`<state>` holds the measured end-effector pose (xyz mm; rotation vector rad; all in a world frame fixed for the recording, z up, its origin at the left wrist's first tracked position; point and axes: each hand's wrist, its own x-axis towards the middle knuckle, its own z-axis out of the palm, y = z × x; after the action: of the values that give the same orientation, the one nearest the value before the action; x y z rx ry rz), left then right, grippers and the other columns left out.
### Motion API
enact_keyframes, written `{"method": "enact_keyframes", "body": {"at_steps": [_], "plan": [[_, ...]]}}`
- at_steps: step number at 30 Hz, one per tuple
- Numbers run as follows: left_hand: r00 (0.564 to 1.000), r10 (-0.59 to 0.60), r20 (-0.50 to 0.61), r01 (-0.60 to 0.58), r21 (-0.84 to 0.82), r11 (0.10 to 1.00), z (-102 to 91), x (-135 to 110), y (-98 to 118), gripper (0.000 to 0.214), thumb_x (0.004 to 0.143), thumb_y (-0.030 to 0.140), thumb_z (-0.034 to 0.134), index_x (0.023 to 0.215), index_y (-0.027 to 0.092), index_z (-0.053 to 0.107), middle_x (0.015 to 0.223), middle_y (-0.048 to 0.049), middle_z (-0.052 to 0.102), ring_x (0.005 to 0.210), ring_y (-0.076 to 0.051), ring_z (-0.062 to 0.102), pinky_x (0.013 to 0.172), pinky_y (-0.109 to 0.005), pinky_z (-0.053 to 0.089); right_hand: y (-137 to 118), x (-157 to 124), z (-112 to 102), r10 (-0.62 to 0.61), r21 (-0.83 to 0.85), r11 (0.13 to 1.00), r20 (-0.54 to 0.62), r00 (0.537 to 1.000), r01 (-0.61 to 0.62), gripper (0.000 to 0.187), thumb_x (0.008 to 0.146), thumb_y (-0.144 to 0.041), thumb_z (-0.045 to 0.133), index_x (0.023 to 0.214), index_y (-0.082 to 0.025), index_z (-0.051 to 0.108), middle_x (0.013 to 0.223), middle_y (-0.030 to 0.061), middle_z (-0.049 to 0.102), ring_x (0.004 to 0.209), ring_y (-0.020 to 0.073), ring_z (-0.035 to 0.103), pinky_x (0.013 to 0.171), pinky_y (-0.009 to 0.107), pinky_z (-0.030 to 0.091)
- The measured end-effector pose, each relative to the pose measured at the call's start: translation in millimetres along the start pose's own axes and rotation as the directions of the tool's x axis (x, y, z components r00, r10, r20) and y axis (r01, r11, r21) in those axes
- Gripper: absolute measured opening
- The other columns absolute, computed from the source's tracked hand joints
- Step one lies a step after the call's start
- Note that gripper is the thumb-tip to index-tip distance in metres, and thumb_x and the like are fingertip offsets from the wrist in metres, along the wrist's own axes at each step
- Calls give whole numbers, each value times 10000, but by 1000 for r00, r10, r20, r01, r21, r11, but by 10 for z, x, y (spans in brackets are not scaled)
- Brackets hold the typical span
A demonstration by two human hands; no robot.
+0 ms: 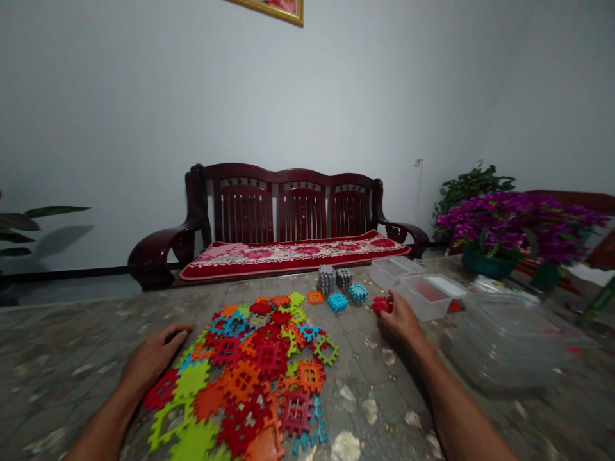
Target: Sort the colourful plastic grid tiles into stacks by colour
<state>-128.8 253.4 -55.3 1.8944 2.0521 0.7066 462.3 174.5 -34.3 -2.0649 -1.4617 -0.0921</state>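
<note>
Red stack (pixel 379 305), one, in right hand (pixel 402 318); blue stacks (pixel 337 301), two

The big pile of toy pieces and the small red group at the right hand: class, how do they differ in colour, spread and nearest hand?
The pile mixes red, orange, green, blue and grey; the red group shows only red. The pile sprawls widely, while the red group is compact. The left hand lies beside the pile; the right hand is at the red group. Both have notched edges.
</note>
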Motion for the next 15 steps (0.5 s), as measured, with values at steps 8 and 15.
{"method": "enact_keyframes", "body": {"at_steps": [8,15], "plan": [[1000,-17,1,17,17,1000,-15,11,1,419,892,413,473,1126,239,773,1164,-59,781,1035,-281,724,880,-353,550,168,104,134,-43,-5,999,50,998,44,634,804,-262,589,1412,-109,493,1255,175,669,1135,282,633,984,355,455],[1000,-8,-21,8,-8,1000,-5,0,-8,396,879,409,492,1094,241,779,1135,-44,791,1019,-272,724,879,-347,550,114,51,103,-8,-121,993,78,997,18,651,822,-312,604,1435,-129,488,1242,177,685,1126,301,642,939,361,458]]}}
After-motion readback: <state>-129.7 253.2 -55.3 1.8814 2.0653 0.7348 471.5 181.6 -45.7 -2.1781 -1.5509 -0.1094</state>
